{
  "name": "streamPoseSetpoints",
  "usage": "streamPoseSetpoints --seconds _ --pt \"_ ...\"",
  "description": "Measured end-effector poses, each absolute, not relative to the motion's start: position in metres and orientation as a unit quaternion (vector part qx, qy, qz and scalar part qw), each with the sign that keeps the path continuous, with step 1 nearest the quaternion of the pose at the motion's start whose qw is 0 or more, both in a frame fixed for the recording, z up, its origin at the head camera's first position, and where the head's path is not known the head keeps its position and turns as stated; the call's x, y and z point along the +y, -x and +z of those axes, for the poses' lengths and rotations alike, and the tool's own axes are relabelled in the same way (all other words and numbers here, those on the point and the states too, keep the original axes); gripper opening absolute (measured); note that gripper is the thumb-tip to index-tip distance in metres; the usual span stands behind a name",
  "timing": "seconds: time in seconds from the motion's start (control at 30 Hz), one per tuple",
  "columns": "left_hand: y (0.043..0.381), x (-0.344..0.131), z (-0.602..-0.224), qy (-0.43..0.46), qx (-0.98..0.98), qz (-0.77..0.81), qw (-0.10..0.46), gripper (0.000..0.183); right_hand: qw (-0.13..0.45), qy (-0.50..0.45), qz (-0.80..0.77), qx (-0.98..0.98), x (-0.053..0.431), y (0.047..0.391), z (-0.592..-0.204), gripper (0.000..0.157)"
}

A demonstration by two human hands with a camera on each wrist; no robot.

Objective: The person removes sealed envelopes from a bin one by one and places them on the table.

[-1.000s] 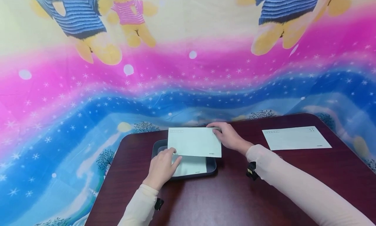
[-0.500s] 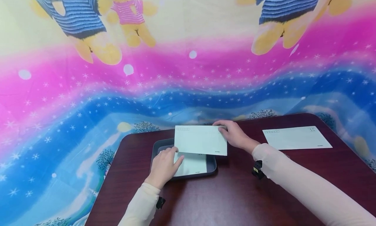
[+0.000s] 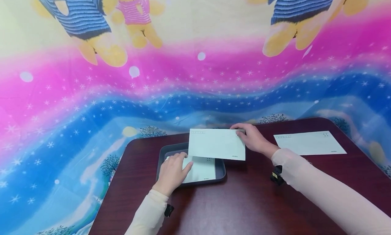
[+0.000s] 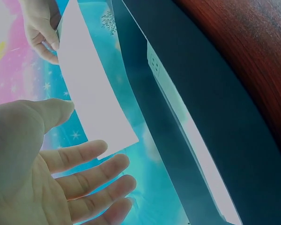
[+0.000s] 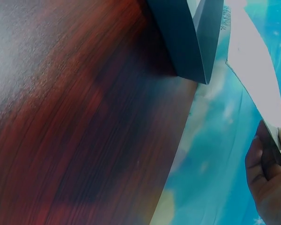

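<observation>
Right hand (image 3: 253,139) grip clamps the upper right corner of a raised envelope (image 3: 217,143), which has shifted rightward over the past second and now reaches farther beyond the right side of the dark tray (image 3: 220,174). Printed marks, covered a second ago, now show on the lower envelope (image 3: 200,169) inside. Left hand (image 3: 172,172), fingers apart, stays at the tray's left; another envelope (image 3: 310,143) lies unmoved on the tabletop (image 3: 229,208).
</observation>
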State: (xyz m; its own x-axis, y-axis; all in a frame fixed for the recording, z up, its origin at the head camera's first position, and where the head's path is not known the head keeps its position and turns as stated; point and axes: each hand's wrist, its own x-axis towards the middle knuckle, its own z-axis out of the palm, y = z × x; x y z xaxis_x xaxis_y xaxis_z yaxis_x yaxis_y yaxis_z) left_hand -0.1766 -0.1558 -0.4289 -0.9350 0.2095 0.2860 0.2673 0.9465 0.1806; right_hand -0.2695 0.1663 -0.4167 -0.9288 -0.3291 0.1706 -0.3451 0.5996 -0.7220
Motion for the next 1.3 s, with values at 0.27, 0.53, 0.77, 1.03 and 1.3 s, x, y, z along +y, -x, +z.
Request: streamPoseSetpoints --seconds 0.27,0.53,0.77,1.03,1.3 --pt "0.176 -0.152 -0.431 0.125 -0.977 -0.114 0.126 0.033 0.006 -0.179 0.400 -0.899 0.179 0.270 -0.417 0.032" --pt "0.179 -0.147 -0.430 0.149 -0.974 -0.114 0.125 0.033 0.015 -0.172 0.395 -0.902 0.193 0.271 -0.421 0.032" --pt "0.183 -0.144 -0.428 0.154 -0.974 -0.109 0.123 0.034 0.019 -0.180 0.399 -0.899 0.203 0.271 -0.420 0.033" --pt "0.183 -0.141 -0.427 0.151 -0.976 -0.113 0.113 0.035 0.019 -0.179 0.404 -0.897 0.217 0.271 -0.420 0.032" --pt "0.186 -0.136 -0.426 0.147 -0.977 -0.115 0.103 0.036 0.016 -0.171 0.400 -0.900 0.229 0.269 -0.422 0.033"
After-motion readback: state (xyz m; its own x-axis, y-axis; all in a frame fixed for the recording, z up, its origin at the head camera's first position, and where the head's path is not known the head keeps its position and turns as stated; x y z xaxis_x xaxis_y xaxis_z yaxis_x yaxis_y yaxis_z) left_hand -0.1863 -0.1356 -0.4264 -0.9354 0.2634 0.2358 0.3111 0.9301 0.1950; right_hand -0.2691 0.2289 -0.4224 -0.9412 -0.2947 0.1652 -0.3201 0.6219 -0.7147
